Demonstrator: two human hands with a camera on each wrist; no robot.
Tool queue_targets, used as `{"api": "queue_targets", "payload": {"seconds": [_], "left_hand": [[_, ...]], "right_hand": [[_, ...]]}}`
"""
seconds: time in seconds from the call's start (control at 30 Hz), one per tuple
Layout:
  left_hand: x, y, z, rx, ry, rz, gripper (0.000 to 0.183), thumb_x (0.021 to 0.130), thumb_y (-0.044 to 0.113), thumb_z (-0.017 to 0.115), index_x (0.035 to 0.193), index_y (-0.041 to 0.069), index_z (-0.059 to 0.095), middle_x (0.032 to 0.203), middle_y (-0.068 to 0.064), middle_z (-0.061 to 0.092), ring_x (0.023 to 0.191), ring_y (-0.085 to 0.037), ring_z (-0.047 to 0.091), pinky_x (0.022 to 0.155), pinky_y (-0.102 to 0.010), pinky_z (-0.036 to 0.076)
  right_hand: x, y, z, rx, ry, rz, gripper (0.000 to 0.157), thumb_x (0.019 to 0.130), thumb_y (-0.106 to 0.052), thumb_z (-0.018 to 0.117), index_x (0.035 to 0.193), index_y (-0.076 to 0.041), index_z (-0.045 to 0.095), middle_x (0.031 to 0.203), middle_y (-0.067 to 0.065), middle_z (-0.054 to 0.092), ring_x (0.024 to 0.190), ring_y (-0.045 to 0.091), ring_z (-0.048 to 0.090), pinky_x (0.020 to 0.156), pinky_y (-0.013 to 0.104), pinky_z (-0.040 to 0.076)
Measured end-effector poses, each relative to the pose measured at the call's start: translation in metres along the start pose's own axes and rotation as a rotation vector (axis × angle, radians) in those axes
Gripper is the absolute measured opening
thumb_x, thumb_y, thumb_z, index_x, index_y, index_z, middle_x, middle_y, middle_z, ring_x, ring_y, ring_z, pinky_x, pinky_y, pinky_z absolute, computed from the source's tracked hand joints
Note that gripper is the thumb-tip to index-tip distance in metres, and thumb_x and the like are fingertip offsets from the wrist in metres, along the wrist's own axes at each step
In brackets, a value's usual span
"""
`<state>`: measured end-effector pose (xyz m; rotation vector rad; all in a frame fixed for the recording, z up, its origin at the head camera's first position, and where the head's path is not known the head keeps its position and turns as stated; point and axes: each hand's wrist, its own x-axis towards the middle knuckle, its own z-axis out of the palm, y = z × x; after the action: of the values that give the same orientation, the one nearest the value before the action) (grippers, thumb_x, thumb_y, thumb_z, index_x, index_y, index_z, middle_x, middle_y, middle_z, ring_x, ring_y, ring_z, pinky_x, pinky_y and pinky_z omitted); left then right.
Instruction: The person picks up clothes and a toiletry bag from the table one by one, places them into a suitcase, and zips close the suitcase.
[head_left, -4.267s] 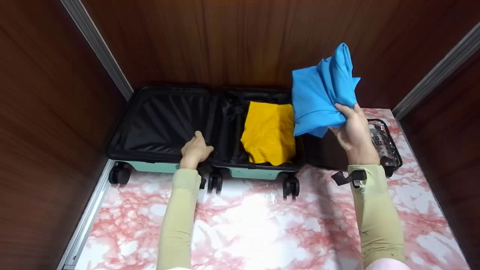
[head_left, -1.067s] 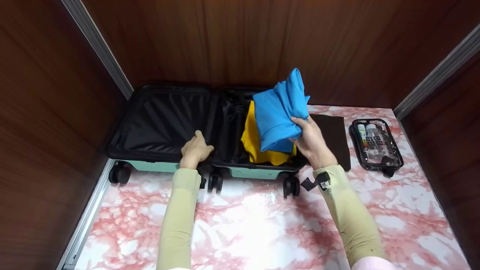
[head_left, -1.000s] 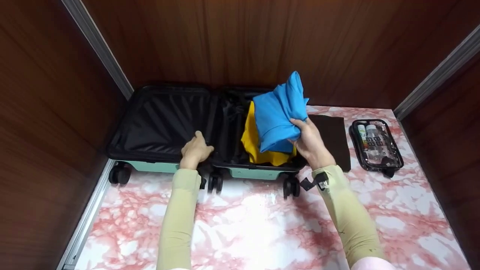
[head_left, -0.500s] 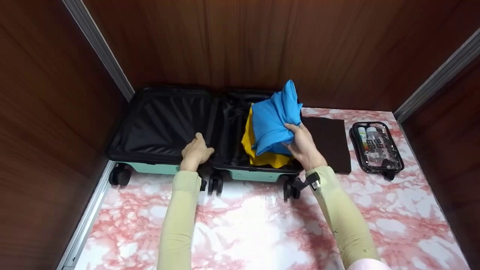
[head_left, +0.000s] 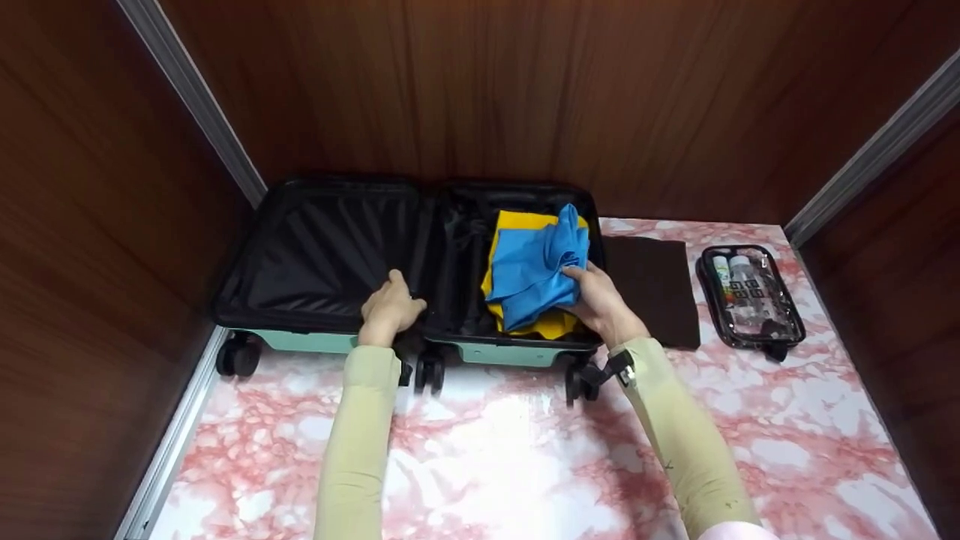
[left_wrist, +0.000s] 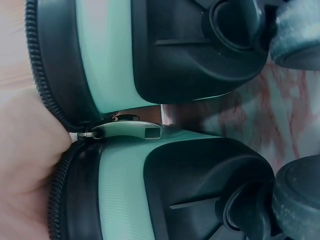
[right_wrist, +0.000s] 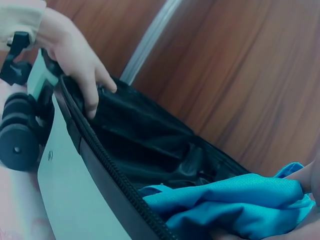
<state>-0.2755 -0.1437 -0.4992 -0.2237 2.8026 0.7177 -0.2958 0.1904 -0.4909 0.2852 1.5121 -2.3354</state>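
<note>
A mint-green suitcase lies open on the floor, its black-lined halves side by side. My left hand rests on the front rim near the middle, and in the right wrist view the left hand's fingers hang over the rim. The left wrist view has the palm against the zipper edges. My right hand holds a folded blue cloth by its right side, thumb on top and the other fingers mostly hidden beneath. Under it, a yellow cloth lies in the right half.
To the suitcase's right lie a flat dark brown piece and a clear, black-edged toiletry pouch with bottles inside. Wood-grain panels stand behind and at both sides. Black wheels stick out along the front.
My right hand has brought the blue cloth left from above the brown piece and lowered it over the yellow cloth in the suitcase. My left hand has stayed on the rim.
</note>
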Motion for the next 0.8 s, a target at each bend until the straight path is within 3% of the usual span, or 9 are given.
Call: {"api": "queue_targets", "payload": {"seconds": [0.13, 0.27, 0.37, 0.6, 0.7, 0.8], "left_hand": [[0.000, 0.001, 0.000, -0.009, 0.008, 0.011, 0.082, 0.100, 0.033, 0.062, 0.160, 0.000, 0.017, 0.145, -0.023, 0.050, 0.123, -0.044, 0.054, 0.100, -0.056, 0.042], [-0.001, 0.000, -0.001, -0.015, 0.006, 0.016, 0.081, 0.101, 0.032, 0.061, 0.160, -0.001, 0.016, 0.145, -0.024, 0.050, 0.123, -0.045, 0.054, 0.100, -0.056, 0.041], [-0.002, -0.001, -0.002, -0.015, 0.006, 0.014, 0.079, 0.101, 0.032, 0.061, 0.159, -0.001, 0.018, 0.142, -0.023, 0.052, 0.121, -0.044, 0.055, 0.099, -0.056, 0.042], [-0.001, 0.001, -0.003, -0.013, 0.014, 0.013, 0.078, 0.100, 0.032, 0.062, 0.157, -0.001, 0.021, 0.141, -0.024, 0.053, 0.120, -0.045, 0.056, 0.099, -0.057, 0.042], [-0.001, 0.000, -0.002, -0.015, 0.011, 0.014, 0.080, 0.100, 0.032, 0.062, 0.159, -0.001, 0.018, 0.143, -0.024, 0.052, 0.121, -0.045, 0.055, 0.100, -0.057, 0.041], [-0.001, -0.002, -0.002, -0.022, 0.014, 0.023, 0.081, 0.100, 0.032, 0.061, 0.159, -0.002, 0.018, 0.143, -0.025, 0.051, 0.122, -0.046, 0.054, 0.100, -0.057, 0.041]], "right_hand": [[-0.001, -0.003, -0.001, -0.039, 0.025, -0.021, 0.070, 0.107, -0.016, 0.051, 0.164, -0.010, 0.010, 0.164, 0.015, 0.026, 0.143, 0.030, 0.035, 0.113, 0.041, 0.034], [-0.004, -0.008, -0.001, -0.157, 0.101, -0.069, 0.084, 0.105, -0.024, 0.057, 0.165, -0.015, -0.002, 0.170, 0.008, 0.003, 0.153, 0.023, 0.010, 0.120, 0.037, 0.017], [-0.008, -0.013, 0.001, -0.290, 0.161, -0.140, 0.087, 0.104, -0.026, 0.059, 0.165, -0.014, -0.001, 0.170, 0.007, -0.002, 0.154, 0.020, 0.002, 0.121, 0.034, 0.009], [-0.016, -0.020, 0.004, -0.579, 0.178, -0.272, 0.072, 0.102, -0.032, 0.062, 0.162, -0.012, 0.028, 0.167, 0.012, 0.020, 0.152, 0.027, 0.017, 0.120, 0.039, 0.018], [-0.016, -0.019, 0.005, -0.671, 0.143, -0.261, 0.067, 0.102, -0.033, 0.062, 0.159, -0.009, 0.036, 0.164, 0.014, 0.028, 0.150, 0.029, 0.023, 0.119, 0.041, 0.022], [-0.017, -0.017, 0.005, -0.721, 0.088, -0.198, 0.067, 0.103, -0.036, 0.060, 0.158, -0.006, 0.036, 0.162, 0.016, 0.030, 0.149, 0.029, 0.026, 0.118, 0.042, 0.023]]}}
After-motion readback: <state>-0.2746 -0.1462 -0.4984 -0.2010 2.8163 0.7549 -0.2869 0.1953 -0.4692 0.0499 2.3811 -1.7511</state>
